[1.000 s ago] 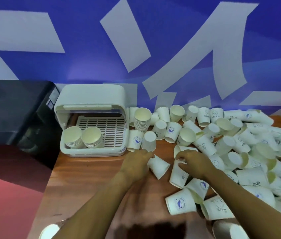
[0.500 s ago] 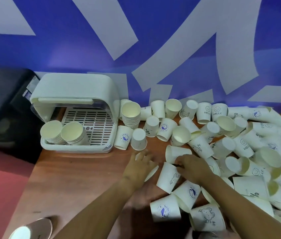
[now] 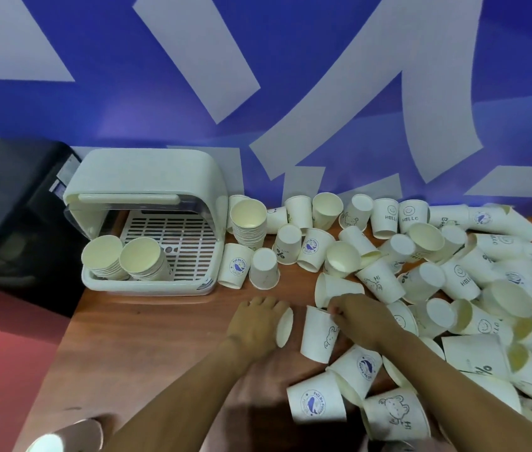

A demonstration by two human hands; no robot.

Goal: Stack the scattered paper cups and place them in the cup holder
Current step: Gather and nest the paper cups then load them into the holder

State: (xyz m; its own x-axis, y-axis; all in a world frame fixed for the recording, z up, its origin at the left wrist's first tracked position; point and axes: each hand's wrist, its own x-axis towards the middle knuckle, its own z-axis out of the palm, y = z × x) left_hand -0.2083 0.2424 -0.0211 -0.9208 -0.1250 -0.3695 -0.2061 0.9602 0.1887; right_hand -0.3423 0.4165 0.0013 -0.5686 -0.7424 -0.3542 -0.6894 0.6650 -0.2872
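Observation:
Several white paper cups (image 3: 454, 282) lie scattered over the right half of the wooden table (image 3: 147, 347). The white cup holder (image 3: 147, 177) stands at the back left with its lid up and two cup stacks (image 3: 124, 261) in its tray. Another tall stack (image 3: 247, 223) stands just right of it. My left hand (image 3: 256, 326) grips a cup (image 3: 285, 326) lying on its side, only its end showing. My right hand (image 3: 362, 319) pinches the rim of a bear-print cup (image 3: 318, 336) standing mouth-down beside it.
A black box (image 3: 7, 207) sits left of the holder, off the table. A shiny round object (image 3: 62, 438) lies at the table's front left corner. The blue and white wall (image 3: 290, 93) closes the back. Bare wood shows in front of the holder.
The view swung right between frames. My left hand has turned its cup so the end faces right. My right hand moved slightly toward it on the bear-print cup.

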